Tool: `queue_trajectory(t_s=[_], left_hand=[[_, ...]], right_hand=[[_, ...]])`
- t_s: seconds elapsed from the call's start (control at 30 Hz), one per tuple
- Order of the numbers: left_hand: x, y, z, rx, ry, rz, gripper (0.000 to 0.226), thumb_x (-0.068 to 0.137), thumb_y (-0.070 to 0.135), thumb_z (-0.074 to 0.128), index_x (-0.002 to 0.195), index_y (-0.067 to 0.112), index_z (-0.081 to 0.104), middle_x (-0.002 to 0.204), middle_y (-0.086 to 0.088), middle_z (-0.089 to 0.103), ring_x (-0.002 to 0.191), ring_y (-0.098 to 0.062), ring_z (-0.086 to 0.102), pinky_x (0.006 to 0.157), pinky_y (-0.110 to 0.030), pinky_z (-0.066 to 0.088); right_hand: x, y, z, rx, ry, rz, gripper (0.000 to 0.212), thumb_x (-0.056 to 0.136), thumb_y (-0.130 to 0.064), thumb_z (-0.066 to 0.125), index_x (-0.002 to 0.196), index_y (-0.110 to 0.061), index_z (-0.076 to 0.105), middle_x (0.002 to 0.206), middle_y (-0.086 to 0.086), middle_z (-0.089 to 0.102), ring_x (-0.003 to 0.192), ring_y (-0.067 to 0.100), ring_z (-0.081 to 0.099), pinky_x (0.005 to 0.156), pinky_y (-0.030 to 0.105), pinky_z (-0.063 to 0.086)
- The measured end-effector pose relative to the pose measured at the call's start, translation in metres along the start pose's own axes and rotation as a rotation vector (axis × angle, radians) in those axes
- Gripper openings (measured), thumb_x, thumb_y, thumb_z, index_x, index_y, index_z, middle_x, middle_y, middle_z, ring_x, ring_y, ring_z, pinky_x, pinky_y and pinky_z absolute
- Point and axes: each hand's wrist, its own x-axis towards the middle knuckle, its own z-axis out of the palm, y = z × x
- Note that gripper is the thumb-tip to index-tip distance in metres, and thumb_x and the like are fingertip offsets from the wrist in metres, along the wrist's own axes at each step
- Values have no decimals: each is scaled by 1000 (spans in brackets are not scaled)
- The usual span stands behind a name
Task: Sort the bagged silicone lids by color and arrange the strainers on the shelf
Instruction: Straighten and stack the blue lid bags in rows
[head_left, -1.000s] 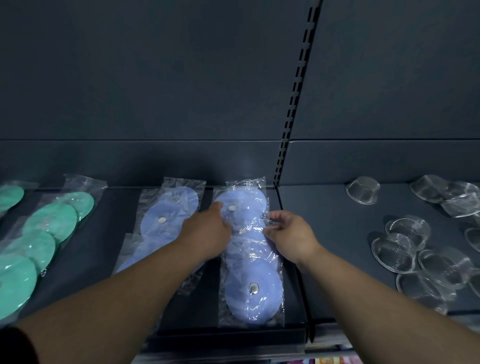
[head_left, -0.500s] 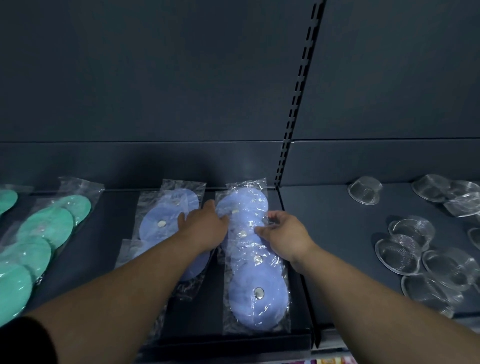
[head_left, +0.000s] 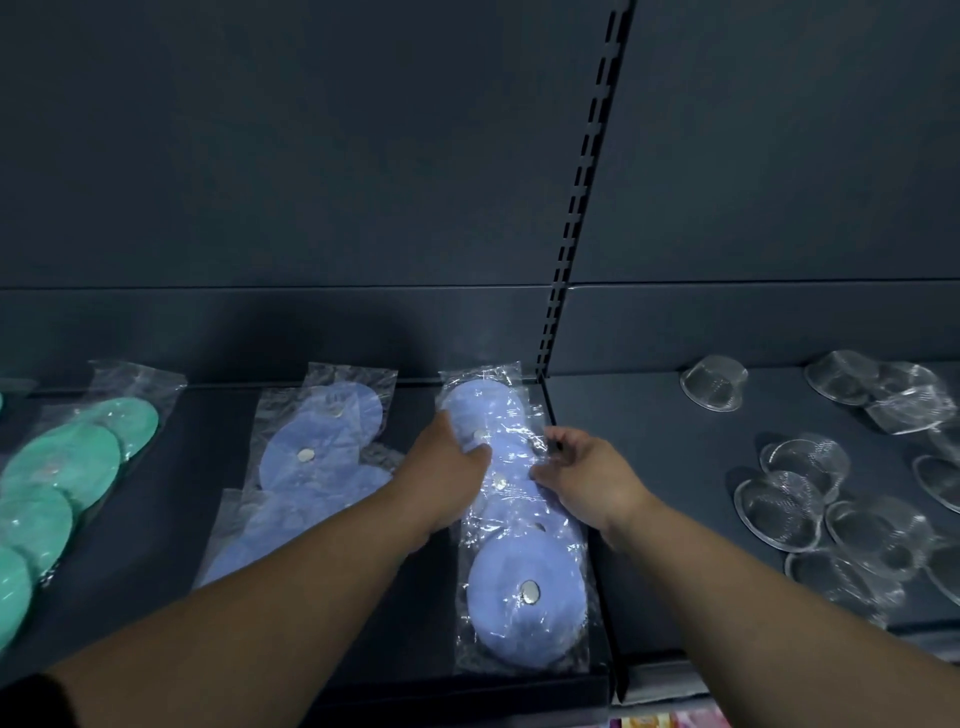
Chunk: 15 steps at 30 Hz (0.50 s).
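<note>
Dark grey metal shelf (head_left: 675, 467) and back panel, split by a slotted upright (head_left: 582, 208). Bagged green round silicone lids (head_left: 67, 457) lie left, small round mesh strainers (head_left: 789, 509) right. Between them lies a clear bag of lilac-blue round silicone lids (head_left: 524, 603). The left hand (head_left: 447, 467) presses its left edge with fairly straight fingers, and the right hand (head_left: 587, 478) pinches its right edge. Half a second ago the left hand sat beside the bag; now it overlaps it.

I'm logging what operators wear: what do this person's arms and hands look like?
Both forearms are bare. The left hand and right hand wear no gloves, and no watch, ring or bracelet shows. A dark sleeve edge shows on the left arm at the bottom left corner; the right arm is bare to the frame edge.
</note>
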Motion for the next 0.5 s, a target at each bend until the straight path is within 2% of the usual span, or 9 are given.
queue_trajectory(t_s=[0.13, 0.2, 0.23, 0.3, 0.33, 0.4, 0.43, 0.5], left_hand=[[1, -4, 10, -228, 78, -43, 34, 87, 14, 52, 121, 17, 51, 112, 0, 61, 89, -12, 61, 63, -20, 49], [1, -4, 8, -267, 72, -95, 27, 88, 12, 52, 115, 15, 50, 106, -1, 60, 82, -10, 59, 51, -13, 45], [1, -5, 6, -290, 54, -121, 26, 88, 11, 51, 113, 16, 50, 104, -2, 61, 81, -11, 59, 51, -15, 46], [3, -7, 4, -334, 11, -143, 29, 83, 11, 51, 111, 20, 52, 104, -5, 65, 87, -20, 64, 66, -28, 54], [3, -7, 3, -353, -6, -151, 30, 81, 11, 52, 108, 22, 54, 103, -7, 66, 90, -24, 66, 74, -38, 57], [1, -7, 1, -397, -31, -169, 30, 80, 10, 52, 106, 24, 55, 102, -8, 68, 90, -28, 68, 80, -46, 57], [0, -8, 1, -406, -37, -168, 30, 81, 10, 52, 108, 24, 55, 103, -9, 68, 90, -28, 68, 81, -46, 57], [-5, -9, 2, -380, -26, -141, 43, 80, 18, 54, 123, 22, 49, 111, -7, 67, 96, -28, 67, 85, -46, 56]], right_hand=[[-5, 2, 3, -25, 105, -87, 42, 85, -20, 67, 124, -25, 52, 93, -2, 72, 72, 14, 67, 71, 33, 56], [-10, 4, 6, -82, 85, -124, 52, 87, -28, 64, 135, -28, 44, 106, -6, 69, 90, 13, 67, 84, 32, 55], [-12, 4, 8, -103, 48, -144, 56, 88, -29, 63, 139, -29, 39, 116, -6, 65, 100, 13, 65, 90, 31, 52], [-13, 6, 13, -144, -52, -197, 65, 91, -26, 61, 146, -29, 28, 141, -3, 50, 124, 13, 52, 106, 32, 41], [-11, 7, 15, -181, -101, -212, 70, 91, -26, 61, 149, -29, 22, 151, -3, 37, 135, 12, 41, 112, 34, 34], [-8, 7, 19, -210, -165, -218, 79, 89, -31, 62, 151, -33, 13, 158, -6, 19, 144, 12, 23, 117, 38, 27], [-7, 8, 19, -178, -166, -209, 82, 85, -37, 63, 150, -37, 14, 157, -7, 20, 143, 12, 26, 116, 41, 30], [-6, 10, 16, -68, -107, -182, 84, 74, -46, 63, 145, -42, 20, 150, -11, 36, 132, 15, 46, 107, 43, 41]])
